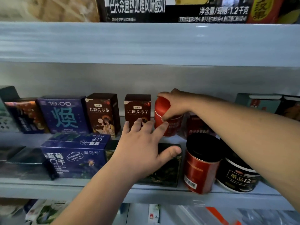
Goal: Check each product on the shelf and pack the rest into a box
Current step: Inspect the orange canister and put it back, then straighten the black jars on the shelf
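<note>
My right hand [174, 105] grips a red tin [162, 111] at the back of the middle shelf [97, 187], fingers curled over its top. The tin leans to the left. My left hand [142, 143] reaches in with fingers spread and straight, its fingertips at the foot of a dark red tea box [137, 108] and beside the tin. Left of that stands a matching tea box [102, 113]. Under my left palm lies a dark green box [168, 169], partly hidden.
Blue boxes [73, 158] and a purple box [62, 116] fill the shelf's left. A red jar with a black lid [201, 164] and a black tub [238, 176] stand at the front right. The shelf above [146, 43] overhangs closely.
</note>
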A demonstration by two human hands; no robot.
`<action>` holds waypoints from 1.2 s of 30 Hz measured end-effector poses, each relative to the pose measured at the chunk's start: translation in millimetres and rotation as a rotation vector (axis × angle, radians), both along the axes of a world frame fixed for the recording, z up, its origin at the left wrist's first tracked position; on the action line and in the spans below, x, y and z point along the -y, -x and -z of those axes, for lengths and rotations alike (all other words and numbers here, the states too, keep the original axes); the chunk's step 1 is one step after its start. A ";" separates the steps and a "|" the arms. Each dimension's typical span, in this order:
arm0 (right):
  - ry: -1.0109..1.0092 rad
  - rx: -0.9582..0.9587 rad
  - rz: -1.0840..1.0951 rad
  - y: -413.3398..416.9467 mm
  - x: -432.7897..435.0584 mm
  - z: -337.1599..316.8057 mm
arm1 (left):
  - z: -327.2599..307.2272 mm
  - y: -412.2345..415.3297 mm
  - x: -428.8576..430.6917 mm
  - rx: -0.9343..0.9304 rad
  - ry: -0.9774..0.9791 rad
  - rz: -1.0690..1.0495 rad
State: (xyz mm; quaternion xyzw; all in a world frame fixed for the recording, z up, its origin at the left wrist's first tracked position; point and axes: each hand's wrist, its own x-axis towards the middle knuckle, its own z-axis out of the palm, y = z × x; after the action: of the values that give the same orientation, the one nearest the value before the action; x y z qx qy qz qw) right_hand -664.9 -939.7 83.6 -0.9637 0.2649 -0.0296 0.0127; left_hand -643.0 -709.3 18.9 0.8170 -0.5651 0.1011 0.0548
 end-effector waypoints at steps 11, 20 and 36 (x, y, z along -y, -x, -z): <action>0.017 -0.131 -0.007 -5.9 10.4 -1.3 | -5.8 0.2 -2.3 0.025 0.054 -0.004; 0.058 0.067 -0.095 95.3 -26.0 -25.9 | -9.8 33.2 5.2 0.017 0.216 0.024; 0.077 0.451 -0.033 303.5 -11.3 75.6 | -26.0 158.1 92.1 0.041 0.031 0.221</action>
State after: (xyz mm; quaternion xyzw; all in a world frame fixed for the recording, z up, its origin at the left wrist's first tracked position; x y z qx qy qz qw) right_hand -968.5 -928.4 8.0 -0.9367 0.2382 -0.2544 0.0352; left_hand -801.1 -801.4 44.8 0.7465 -0.6512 0.1197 0.0667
